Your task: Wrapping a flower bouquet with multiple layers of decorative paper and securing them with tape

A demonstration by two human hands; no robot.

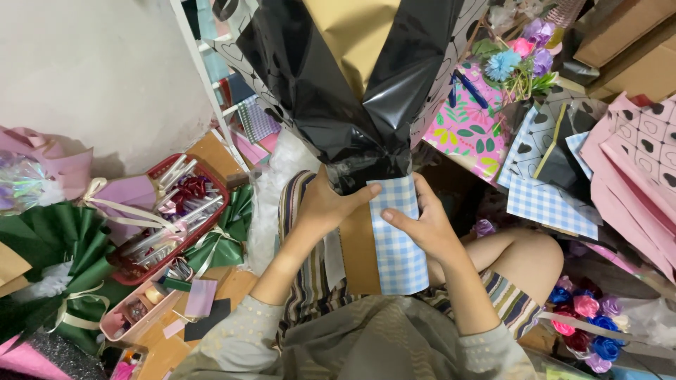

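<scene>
A tall bouquet wrap of glossy black paper (331,84) with a gold sheet (352,35) inside rises in front of me. Its stem is covered with blue-and-white checked paper (398,246) over a brown sheet (359,253). My left hand (325,207) grips the neck of the wrap from the left. From the right, my right hand (426,225) presses the checked paper against the stem. Both hands are closed around the bouquet, which rests over my lap.
A red basket (215,184) of ribbons and tubes sits at left beside green fan-folded wraps (49,253) and a pink tray (137,320). Sheets of pink, checked and leaf-print paper (468,130) pile at right. Small fabric roses (584,320) lie at lower right.
</scene>
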